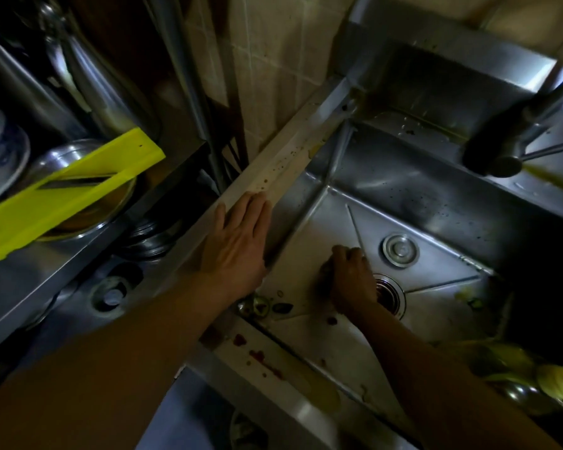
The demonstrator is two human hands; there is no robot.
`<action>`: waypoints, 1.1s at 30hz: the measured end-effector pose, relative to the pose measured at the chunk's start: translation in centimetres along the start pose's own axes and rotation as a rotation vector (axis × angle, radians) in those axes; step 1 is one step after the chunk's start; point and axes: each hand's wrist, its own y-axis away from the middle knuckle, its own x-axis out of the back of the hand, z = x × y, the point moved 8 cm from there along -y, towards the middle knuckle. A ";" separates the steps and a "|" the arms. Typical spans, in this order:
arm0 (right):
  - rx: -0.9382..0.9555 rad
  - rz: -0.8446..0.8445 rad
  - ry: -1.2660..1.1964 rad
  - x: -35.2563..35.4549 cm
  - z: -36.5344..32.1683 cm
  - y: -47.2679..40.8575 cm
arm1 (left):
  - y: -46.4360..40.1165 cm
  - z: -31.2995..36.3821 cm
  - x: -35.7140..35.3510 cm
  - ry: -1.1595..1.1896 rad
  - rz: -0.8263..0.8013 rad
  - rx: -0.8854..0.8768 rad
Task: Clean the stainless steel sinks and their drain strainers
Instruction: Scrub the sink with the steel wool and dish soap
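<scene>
**Currently scrubbing the sink floor, strainer out of the drain**

Head view, the only one:

- Left hand (238, 241) lies flat, fingers straight, on the left rim of the sink (403, 190). Bracing, holding nothing.
- Right hand (348, 277) is down on the sink floor, fingers curled, knuckles up. It looks bunched over something dark, maybe a scrub pad, but the lighting is too poor to be sure what it grips.
- Drain hole (391, 295) sits open just right of that hand. A round metal disc (400, 250), likely the strainer or plug, lies on the floor just beyond it, apart from the hand.
- Scraps (267, 307) collect in the near-left corner of the sink: dark and green bits. Red splatter (257, 354) on the front ledge. Yellowish residue (468, 295) near the right wall.
- Tap (514, 134) hangs over the back right; no water visible.
- Rack on the left holds metal bowls and a yellow slicer (65, 193).

Judgement: floor-scrub step, early to mid task. Next move needs the corner scraps gathered before they reach the open drain, then the disc cleaned and a rinse.
</scene>
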 end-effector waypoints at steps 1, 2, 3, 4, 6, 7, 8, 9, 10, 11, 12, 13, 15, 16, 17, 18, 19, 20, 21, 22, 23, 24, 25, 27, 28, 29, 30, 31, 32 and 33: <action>0.038 0.014 -0.045 0.2 -1.1 0.1 | 0.7 -0.3 -0.1 0.028 -0.003 0.008; 0.086 0.031 -0.083 0.5 -2.3 0.3 | 1.3 -0.6 -0.2 0.055 0.000 0.010; 0.138 0.044 -0.112 0.6 -3.5 0.4 | 1.9 -0.9 -0.3 0.076 0.005 0.008; 0.188 0.047 -0.129 0.5 -4.7 0.2 | 2.2 -1.1 -0.4 0.091 0.010 0.004; 0.245 0.011 -0.118 -0.5 -6.5 -0.4 | 2.6 -1.2 -0.8 0.103 0.015 -0.001; 0.258 -0.019 -0.107 -1.3 -7.3 -1.0 | 2.6 -1.2 -1.0 0.093 0.021 0.003; 0.269 -0.055 -0.101 -2.1 -8.0 -1.4 | 2.7 -1.1 -1.1 0.079 0.029 0.007; 0.284 -0.097 -0.099 -3.2 -8.6 -1.9 | 2.7 -1.1 -1.3 0.073 0.039 0.012; 0.313 -0.145 -0.090 -4.4 -9.1 -2.2 | 2.7 -1.1 -1.4 0.082 0.053 0.019; 0.355 -0.197 -0.068 -5.7 -9.6 -2.5 | 2.7 -1.1 -1.5 0.099 0.065 0.027; 0.396 -0.241 -0.036 -7.1 -10.0 -2.6 | 2.7 -1.2 -1.4 0.112 0.082 0.033; 0.422 -0.270 -0.003 -8.3 -10.0 -2.6 | 2.8 -1.3 -1.2 0.112 0.105 0.038; 0.420 -0.274 0.080 -9.9 -9.6 -2.8 | 2.9 -1.3 -1.1 0.098 0.143 0.051; 0.414 -0.261 0.131 -10.4 -9.3 -2.9 | 2.8 -1.3 -1.1 0.094 0.148 0.052; 0.413 -0.252 0.176 -10.6 -9.0 -3.0 | 2.8 -1.2 -1.2 0.093 0.151 0.053; 0.412 -0.248 0.206 -10.6 -8.6 -3.0 | 2.8 -1.2 -1.2 0.093 0.151 0.056; 0.412 -0.246 0.224 -10.5 -8.0 -3.0 | 2.8 -1.2 -1.3 0.092 0.149 0.063; 0.412 -0.243 0.226 -10.3 -7.3 -2.9 | 2.8 -1.3 -1.3 0.088 0.144 0.070; 0.403 -0.239 0.213 -10.0 -6.2 -2.7 | 2.7 -1.3 -1.3 0.078 0.133 0.074; 0.376 -0.229 0.191 -9.7 -4.9 -2.5 | 2.7 -1.3 -1.4 0.069 0.121 0.074; 0.328 -0.222 0.173 -9.3 -3.1 -2.2 | 2.7 -1.3 -1.4 0.067 0.114 0.075; 0.269 -0.221 0.167 -9.0 -1.3 -1.9 | 2.7 -1.3 -1.4 0.071 0.109 0.078; 0.206 -0.223 0.175 -8.7 0.7 -1.6 | 2.7 -1.3 -1.4 0.078 0.106 0.080; 0.095 -0.244 0.182 -8.0 4.1 -1.3 | 2.7 -1.3 -1.2 0.082 0.099 0.086; 0.046 -0.262 0.167 -7.5 5.3 -1.2 | 2.7 -1.3 -1.2 0.083 0.096 0.087; 0.011 -0.277 0.143 -7.2 6.1 -1.1 | 2.7 -1.3 -1.1 0.084 0.093 0.085; -0.005 -0.276 0.128 -6.8 6.4 -1.0 | 2.7 -1.2 -1.0 0.088 0.089 0.084; -0.006 -0.261 0.120 -6.4 6.1 -1.0 | 2.8 -1.2 -1.0 0.092 0.084 0.083; -0.004 -0.222 0.098 -5.6 5.5 -0.8 | 2.8 -1.1 -0.9 0.092 0.075 0.080; 0.007 -0.173 0.065 -4.8 4.6 -0.6 | 2.7 -1.1 -0.9 0.084 0.060 0.076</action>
